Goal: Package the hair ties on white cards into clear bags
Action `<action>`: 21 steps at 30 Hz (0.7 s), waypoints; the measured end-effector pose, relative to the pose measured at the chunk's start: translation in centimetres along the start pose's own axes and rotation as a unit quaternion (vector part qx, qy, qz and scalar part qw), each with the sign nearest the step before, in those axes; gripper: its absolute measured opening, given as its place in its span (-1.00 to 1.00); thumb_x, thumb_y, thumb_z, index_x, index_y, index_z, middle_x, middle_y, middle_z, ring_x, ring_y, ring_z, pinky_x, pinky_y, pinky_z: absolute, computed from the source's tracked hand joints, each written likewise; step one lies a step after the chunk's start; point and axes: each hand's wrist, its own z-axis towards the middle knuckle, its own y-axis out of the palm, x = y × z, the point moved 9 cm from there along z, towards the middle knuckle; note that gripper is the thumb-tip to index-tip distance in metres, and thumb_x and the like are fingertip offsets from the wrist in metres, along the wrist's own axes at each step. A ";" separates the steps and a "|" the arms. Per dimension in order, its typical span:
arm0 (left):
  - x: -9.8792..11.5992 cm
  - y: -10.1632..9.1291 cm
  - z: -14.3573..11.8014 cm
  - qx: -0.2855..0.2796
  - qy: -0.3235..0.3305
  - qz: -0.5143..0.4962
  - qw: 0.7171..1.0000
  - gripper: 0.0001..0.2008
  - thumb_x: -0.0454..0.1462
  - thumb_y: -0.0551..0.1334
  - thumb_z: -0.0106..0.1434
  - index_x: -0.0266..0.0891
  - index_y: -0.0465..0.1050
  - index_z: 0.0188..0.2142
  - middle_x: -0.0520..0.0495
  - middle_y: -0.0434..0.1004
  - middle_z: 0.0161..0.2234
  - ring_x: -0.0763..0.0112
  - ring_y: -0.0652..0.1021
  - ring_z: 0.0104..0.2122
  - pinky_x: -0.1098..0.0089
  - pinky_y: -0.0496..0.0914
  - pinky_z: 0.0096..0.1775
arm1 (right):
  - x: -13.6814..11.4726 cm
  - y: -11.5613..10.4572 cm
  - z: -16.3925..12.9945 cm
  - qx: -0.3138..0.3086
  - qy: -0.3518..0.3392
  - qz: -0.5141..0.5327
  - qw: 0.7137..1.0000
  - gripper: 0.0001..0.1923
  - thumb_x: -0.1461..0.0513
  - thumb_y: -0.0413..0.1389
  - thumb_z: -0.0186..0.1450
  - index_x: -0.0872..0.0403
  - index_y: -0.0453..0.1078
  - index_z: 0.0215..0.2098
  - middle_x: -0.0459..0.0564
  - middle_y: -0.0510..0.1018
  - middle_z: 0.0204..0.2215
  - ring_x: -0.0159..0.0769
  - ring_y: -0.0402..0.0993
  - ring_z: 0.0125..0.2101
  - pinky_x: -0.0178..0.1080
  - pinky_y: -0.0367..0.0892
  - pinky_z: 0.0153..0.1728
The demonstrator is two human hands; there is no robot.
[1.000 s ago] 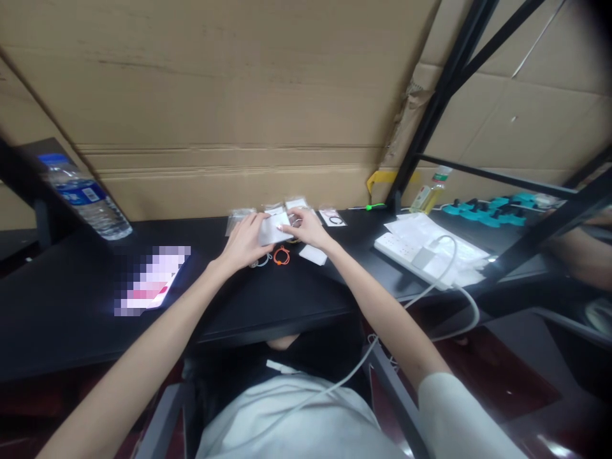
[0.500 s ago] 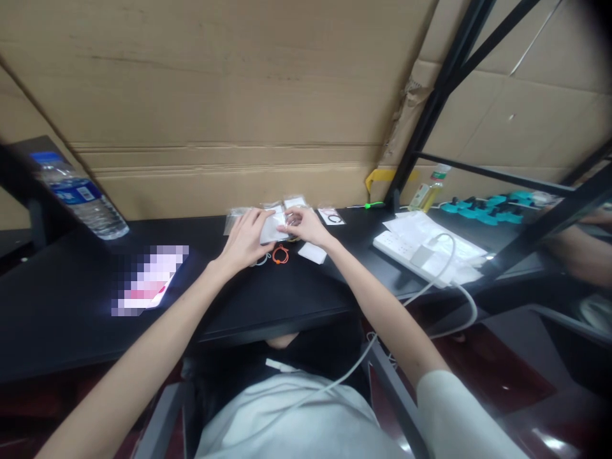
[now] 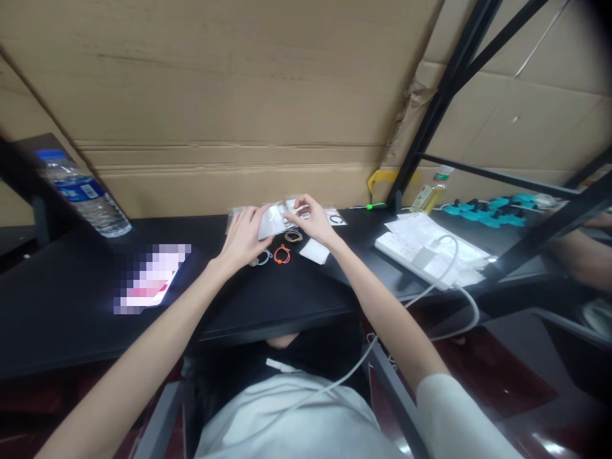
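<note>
— Two big things framed it: a wall of plain brown cardboard (image 3: pixel 215 95) at the back and the matte black surface (image 3: pixel 71 287) under everything.

— And the hands?

— Both met just above the far edge of that surface. The left hand (image 3: pixel 242 239) had its fingers curled, thumb pressed on a small clear plastic bag (image 3: pixel 270 220) with a white card inside. The right hand (image 3: pixel 313 224) pinched the bag's other end, fingertips close together.

— What lay around them?

— A ribbed, clear water bottle (image 3: pixel 83 194) with a blue label far left, a flat white power strip (image 3: pixel 411 252) right. Just below the hands lay a white card (image 3: pixel 314 251), then thin loops: an orange ring (image 3: pixel 282 254), a yellowish ring (image 3: pixel 293 236) and a pale ring (image 3: pixel 262 258).
</note>
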 end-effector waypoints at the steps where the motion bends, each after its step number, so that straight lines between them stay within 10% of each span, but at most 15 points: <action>1: -0.2 0.0 0.0 0.000 -0.006 0.001 1.000 -0.34 -0.12 0.26 0.35 -0.22 0.17 0.37 -0.30 0.43 0.12 -0.10 0.44 0.13 0.01 0.31 0.15 | -0.5 -0.1 -0.1 0.005 -0.015 -0.013 1.000 -0.65 -0.01 0.37 0.24 0.01 0.43 -0.23 0.01 0.54 -0.12 -0.24 0.54 -0.19 -0.15 0.53 -0.11; 7: -0.2 -0.1 0.0 0.003 -0.007 -0.009 1.000 -0.36 -0.13 0.26 0.34 -0.22 0.20 0.35 -0.29 0.43 0.11 -0.09 0.44 0.11 0.01 0.32 0.14 | -1.6 1.3 -0.8 -0.035 -0.059 -0.068 0.995 -0.81 0.06 0.34 0.31 0.00 0.61 -0.24 0.12 0.50 0.05 -0.09 0.48 0.10 -0.13 0.52 -0.09; 21: -0.7 0.8 -0.2 -0.022 -0.028 -0.013 0.999 -0.29 -0.14 0.27 0.35 -0.26 0.12 0.41 -0.34 0.37 0.22 -0.10 0.41 0.23 -0.03 0.40 0.19 | -1.3 2.7 -0.7 -0.141 -0.056 -0.037 0.988 -0.62 0.00 0.07 0.53 -0.01 0.68 -0.15 0.00 0.70 -0.09 -0.20 0.54 0.01 -0.14 0.34 0.13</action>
